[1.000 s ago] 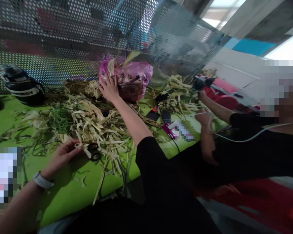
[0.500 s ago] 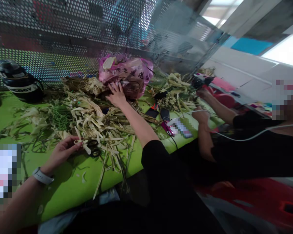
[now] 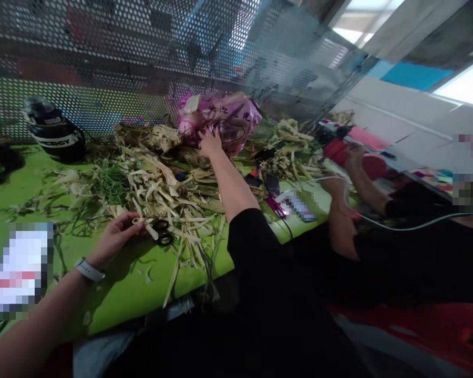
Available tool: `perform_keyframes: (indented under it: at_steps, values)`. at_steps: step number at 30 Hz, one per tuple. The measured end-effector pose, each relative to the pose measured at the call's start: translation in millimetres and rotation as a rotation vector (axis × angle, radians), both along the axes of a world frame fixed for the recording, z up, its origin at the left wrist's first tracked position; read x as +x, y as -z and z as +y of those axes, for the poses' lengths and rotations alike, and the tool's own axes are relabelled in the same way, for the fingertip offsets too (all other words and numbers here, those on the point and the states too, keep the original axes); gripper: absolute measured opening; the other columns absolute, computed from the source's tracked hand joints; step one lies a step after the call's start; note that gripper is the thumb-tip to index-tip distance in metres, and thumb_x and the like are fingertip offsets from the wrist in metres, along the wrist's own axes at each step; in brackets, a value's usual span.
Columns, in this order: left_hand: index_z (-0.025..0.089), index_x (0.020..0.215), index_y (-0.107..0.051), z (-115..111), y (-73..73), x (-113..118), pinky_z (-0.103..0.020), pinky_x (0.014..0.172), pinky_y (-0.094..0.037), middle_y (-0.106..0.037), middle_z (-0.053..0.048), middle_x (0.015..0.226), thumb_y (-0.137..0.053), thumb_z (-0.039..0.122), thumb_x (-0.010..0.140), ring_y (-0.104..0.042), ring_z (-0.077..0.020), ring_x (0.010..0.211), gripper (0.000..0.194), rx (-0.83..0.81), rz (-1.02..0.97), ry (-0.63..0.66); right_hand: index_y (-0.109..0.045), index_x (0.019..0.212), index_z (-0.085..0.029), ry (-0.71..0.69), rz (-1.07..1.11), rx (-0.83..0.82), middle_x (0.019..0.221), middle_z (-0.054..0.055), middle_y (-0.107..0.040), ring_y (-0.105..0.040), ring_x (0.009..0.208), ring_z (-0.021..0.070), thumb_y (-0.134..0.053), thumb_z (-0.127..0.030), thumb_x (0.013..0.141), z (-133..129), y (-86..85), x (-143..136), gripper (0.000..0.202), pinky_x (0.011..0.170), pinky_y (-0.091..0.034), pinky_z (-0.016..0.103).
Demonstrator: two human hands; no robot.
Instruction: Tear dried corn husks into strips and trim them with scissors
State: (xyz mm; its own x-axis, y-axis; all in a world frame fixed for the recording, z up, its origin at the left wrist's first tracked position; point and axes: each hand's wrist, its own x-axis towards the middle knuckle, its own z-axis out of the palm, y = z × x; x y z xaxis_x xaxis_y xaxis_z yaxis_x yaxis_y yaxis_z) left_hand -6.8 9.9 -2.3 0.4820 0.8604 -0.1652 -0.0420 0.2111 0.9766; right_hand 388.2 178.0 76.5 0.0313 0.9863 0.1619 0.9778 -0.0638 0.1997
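My left hand (image 3: 125, 231) is closed in a pinch on a looped strip of pale corn husk (image 3: 151, 229), held just above the table's front part. Beside it lie black-handled scissors (image 3: 164, 234), partly covered by husk. My right arm stretches across the table, and my right hand (image 3: 210, 142) has its fingers spread against a pink plastic bag (image 3: 189, 122) with dark printed characters. What the fingertips touch on the bag is hard to make out. Between my hands spreads a heap of dried husk strips (image 3: 157, 181), with a bundle of green strands (image 3: 113, 185) at its left.
A black bottle (image 3: 59, 139) stands at the back left before a perforated metal screen (image 3: 122, 63). A blurred phone-like screen (image 3: 19, 273) is at the left. To the right are another husk pile (image 3: 286, 149), phones with a cable (image 3: 297, 206), and a co-worker's hands (image 3: 335, 189).
My right hand has moved slightly farther onto the pink bag, which looks pressed lower. My left hand keeps its pinch. The view has shifted left, and one co-worker's hand has drawn back rightward.
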Motion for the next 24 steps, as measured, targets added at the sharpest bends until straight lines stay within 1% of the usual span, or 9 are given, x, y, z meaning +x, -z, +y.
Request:
perform_keyframes:
  at_steps: [3, 5, 7, 8, 10, 12, 17, 20, 24]
  values:
    - [0.018, 0.099, -0.065, 3, 1.1, -1, -0.023, 0.068, -0.053, -0.07, -0.001, 0.081, -0.083, 0.036, 0.069, -0.067, -0.0128, 0.069, 0.039, 0.009, -0.041, -0.02, -0.074, 0.107, -0.012, -0.095, 0.06, 0.132, 0.151, 0.014, -0.044, -0.018, 0.149, 0.0359, -0.06, -0.018, 0.083, -26, -1.3, -44, 0.029, 0.118, 0.004, 0.063]
    - [0.018, 0.098, -0.066, 5, 0.2, -1, -0.021, 0.068, -0.053, -0.07, 0.0, 0.082, -0.084, 0.034, 0.068, -0.066, -0.0113, 0.068, 0.038, -0.001, -0.067, -0.037, -0.073, 0.112, -0.017, -0.21, 0.206, 0.24, 0.149, 0.013, -0.046, -0.028, 0.146, 0.0335, -0.059, -0.024, 0.086, -55, 4.7, -83, 0.03, 0.119, -0.009, 0.062]
    - [0.018, 0.097, -0.067, 6, -2.2, -1, -0.02, 0.068, -0.053, -0.069, 0.001, 0.082, -0.085, 0.032, 0.067, -0.065, -0.0102, 0.068, 0.037, -0.022, -0.111, -0.076, -0.072, 0.115, -0.019, -0.375, 0.402, 0.225, 0.142, 0.012, -0.055, -0.05, 0.132, 0.0254, -0.053, -0.029, 0.093, -91, 15.2, -123, 0.031, 0.115, -0.033, 0.048]
    - [0.018, 0.095, -0.067, 6, -4.0, -1, -0.019, 0.068, -0.053, -0.069, 0.001, 0.08, -0.086, 0.031, 0.066, -0.065, -0.0101, 0.068, 0.037, -0.035, -0.137, -0.101, -0.072, 0.113, -0.02, -0.461, 0.489, 0.217, 0.135, 0.01, -0.061, -0.056, 0.125, 0.022, -0.051, -0.034, 0.095, -109, 21.2, -142, 0.032, 0.111, -0.04, 0.04]
    - [0.017, 0.091, -0.067, 6, -8.6, -2, -0.018, 0.065, -0.053, -0.069, 0.001, 0.079, -0.088, 0.029, 0.062, -0.064, -0.01, 0.067, 0.038, -0.051, -0.19, -0.163, -0.074, 0.108, -0.019, -0.576, 0.603, 0.25, 0.123, 0.009, -0.067, -0.061, 0.117, 0.0188, -0.048, -0.042, 0.096, -141, 33.3, -175, 0.037, 0.103, -0.046, 0.03]
    - [0.017, 0.091, -0.068, 5, -13.9, -2, -0.017, 0.063, -0.053, -0.07, 0.001, 0.079, -0.089, 0.028, 0.059, -0.064, -0.0093, 0.066, 0.039, -0.058, -0.228, -0.22, -0.071, 0.113, -0.019, -0.617, 0.64, 0.293, 0.12, 0.009, -0.068, -0.061, 0.115, 0.0178, -0.045, -0.043, 0.097, -163, 43.8, -196, 0.039, 0.102, -0.046, 0.026]
    - [0.017, 0.091, -0.068, 3, -23.8, -3, -0.018, 0.062, -0.052, -0.069, 0.001, 0.081, -0.09, 0.027, 0.057, -0.063, -0.0089, 0.068, 0.041, -0.043, -0.223, -0.286, -0.066, 0.117, -0.018, -0.624, 0.756, 0.366, 0.123, 0.011, -0.067, -0.059, 0.118, 0.0197, -0.046, -0.037, 0.098, -177, 63.0, -202, 0.034, 0.107, -0.044, 0.034]
    - [0.017, 0.09, -0.067, 4, -24.1, -4, -0.02, 0.061, -0.052, -0.068, 0.0, 0.081, -0.088, 0.032, 0.059, -0.063, -0.0104, 0.068, 0.04, -0.013, -0.194, -0.279, -0.066, 0.11, -0.019, -0.585, 0.976, 0.452, 0.111, 0.011, -0.069, -0.063, 0.108, 0.0184, -0.042, -0.034, 0.099, -175, 68.7, -195, 0.03, 0.099, -0.049, 0.035]
    - [0.017, 0.095, -0.068, 5, -18.4, -4, -0.021, 0.067, -0.053, -0.069, 0.0, 0.081, -0.087, 0.035, 0.062, -0.063, -0.0104, 0.071, 0.043, 0.044, -0.181, -0.259, -0.065, 0.102, -0.02, -0.58, 1.103, 0.41, 0.101, 0.009, -0.069, -0.064, 0.098, 0.0187, -0.041, -0.036, 0.099, -182, 67.6, -195, 0.029, 0.09, -0.052, 0.035]
